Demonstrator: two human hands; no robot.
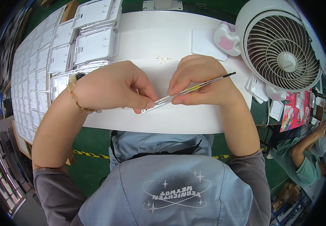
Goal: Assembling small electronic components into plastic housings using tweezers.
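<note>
On the smooth white table, left hand pinching a thin white plastic piece, right hand gripping slim metal tweezers.

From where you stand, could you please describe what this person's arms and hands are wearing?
Both forearms are bare, with grey sleeves pushed up above the elbows. The left hand has a beaded bracelet in pale and gold tones at the wrist. The right hand wears no glove, and no ring shows.

A white worktable stands over a green floor marked with yellow-and-black striped tape. A white desk fan sits at its far right corner — stacked white plastic trays line its left side, under bright, even light
</note>
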